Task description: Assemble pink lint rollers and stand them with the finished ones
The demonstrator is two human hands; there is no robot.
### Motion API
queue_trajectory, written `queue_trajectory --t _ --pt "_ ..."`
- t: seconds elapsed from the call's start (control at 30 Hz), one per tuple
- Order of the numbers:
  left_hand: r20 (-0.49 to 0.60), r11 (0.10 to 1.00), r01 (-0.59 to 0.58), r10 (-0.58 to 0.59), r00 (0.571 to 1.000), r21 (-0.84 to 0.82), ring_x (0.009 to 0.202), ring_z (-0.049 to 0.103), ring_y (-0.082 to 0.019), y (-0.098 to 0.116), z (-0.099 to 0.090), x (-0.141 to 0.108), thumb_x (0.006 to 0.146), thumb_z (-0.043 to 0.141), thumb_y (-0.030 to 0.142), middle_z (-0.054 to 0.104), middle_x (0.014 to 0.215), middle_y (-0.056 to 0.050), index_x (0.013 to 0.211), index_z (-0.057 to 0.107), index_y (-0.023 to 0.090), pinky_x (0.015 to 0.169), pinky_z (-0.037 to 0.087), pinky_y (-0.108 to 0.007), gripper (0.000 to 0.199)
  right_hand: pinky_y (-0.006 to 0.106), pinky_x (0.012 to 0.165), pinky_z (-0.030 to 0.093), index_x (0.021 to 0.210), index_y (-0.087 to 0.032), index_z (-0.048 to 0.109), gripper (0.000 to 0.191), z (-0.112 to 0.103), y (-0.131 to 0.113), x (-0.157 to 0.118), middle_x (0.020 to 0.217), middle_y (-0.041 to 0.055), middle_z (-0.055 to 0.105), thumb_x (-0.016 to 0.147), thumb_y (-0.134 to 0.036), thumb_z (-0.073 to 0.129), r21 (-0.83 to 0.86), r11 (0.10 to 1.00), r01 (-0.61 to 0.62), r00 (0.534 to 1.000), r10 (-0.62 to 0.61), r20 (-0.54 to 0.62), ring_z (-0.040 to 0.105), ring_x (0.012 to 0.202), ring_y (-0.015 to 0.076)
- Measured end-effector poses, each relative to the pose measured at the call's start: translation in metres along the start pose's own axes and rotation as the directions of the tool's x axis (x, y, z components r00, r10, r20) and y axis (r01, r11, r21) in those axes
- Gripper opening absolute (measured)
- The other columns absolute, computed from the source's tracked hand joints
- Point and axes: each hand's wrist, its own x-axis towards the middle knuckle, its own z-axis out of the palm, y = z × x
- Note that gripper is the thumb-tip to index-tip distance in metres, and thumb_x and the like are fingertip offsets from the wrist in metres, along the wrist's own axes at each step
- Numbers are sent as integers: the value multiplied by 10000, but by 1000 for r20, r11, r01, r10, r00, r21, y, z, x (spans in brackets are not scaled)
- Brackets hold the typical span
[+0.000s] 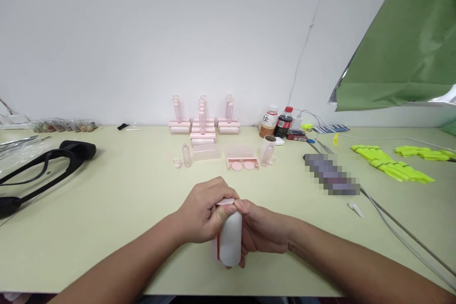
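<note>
The case (pixel 231 242) stands roughly upright between the two hands, over the near part of the table (pixel 149 247). The left hand (pixel 205 209) wraps its upper left side, thumb pressed to the white front, fingers over the top; the right hand (pixel 266 229) cups the right side, its thumb tip just beside the other thumb. So both are pinching the case (whether its bottom touches the table, I cannot tell).

For good work here, the right palm probably does best as a steady backing, while the left thumb and fingers press lightly and evenly at the top edge; a hard squeeze could dent the rounded side or make it slip. Handling it low seems wise, well apart from the glasses (pixel 243 165) and the small bottle (pixel 186 155), which looks easy to topple.
</note>
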Motion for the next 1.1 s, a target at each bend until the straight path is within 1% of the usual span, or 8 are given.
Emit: queue_trajectory --t 0.1,0.2,0.33,0.43,0.53,0.73,1.0,1.1 --pt "36 998 6 -4 999 -62 829 589 -166 -3 0 0 926 458 231 633 874 -81 1021 647 157 726 490 -287 224 237 505 453 995 -118 601 776 -1 -1 -2 868 108 632 700 -828 493 -94 995 33 999 -36 -35 601 681 173" --pt "26 998 1 1 1000 -67 895 588 -183 -8 1 -1 934 451 240 625 943 -95 1095 628 156 771 499 -315 254 245 502 418 926 -122 593 745 1 -4 -5 814 91 608 803 -811 338 -261 961 88 990 -113 -83 547 627 153" --pt "-74 992 66 -75 994 -105 911 589 -195 -18 1 -4 984 344 317 619 974 -102 1124 624 159 788 499 -346 351 268 628 395 922 -152 558 543 0 -6 -8 814 30 541 868 -681 450 -648 740 180 905 -382 -186 473 700 143" --pt "-95 969 195 -211 973 -154 835 605 -170 -24 2 -6 1007 270 340 623 924 -77 1080 647 168 749 497 -321 421 281 694 386 975 -171 534 455 -5 -7 -9 875 20 541 816 -588 621 -807 587 65 840 -469 -273 461 770 159" --pt "-87 948 278 -294 952 -157 763 606 -151 -26 4 -7 1007 281 360 619 865 -54 1027 662 172 701 489 -293 425 272 672 377 979 -184 518 390 -9 -6 -9 870 12 553 834 -529 627 -852 523 -17 844 -450 -293 474 754 159" --pt "-180 963 268 -271 946 -42 707 582 -144 -26 6 -7 1006 274 368 630 770 -41 883 661 166 673 457 -280 453 267 639 366 1006 -194 495 370 -5 -8 -10 872 20 572 846 -504 618 -893 444 -76 866 -415 -280 489 732 165" --pt "-177 939 336 -345 922 -79 718 583 -140 -32 12 -8 1005 284 392 632 783 -34 899 662 163 674 455 -275 456 273 622 348 1024 -196 509 399 -11 -12 -10 864 33 591 842 -537 607 -892 443 -92 847 -436 -305 504 714 178" --pt "-251 923 378 -382 889 -66 733 584 -144 -37 9 -7 996 313 400 630 795 -32 945 652 166 683 461 -279 415 284 647 362 1083 -198 511 425 -14 -14 -12 901 45 606 839 -531 611 -883 456 -113 833 -442 -334 525 756 198"
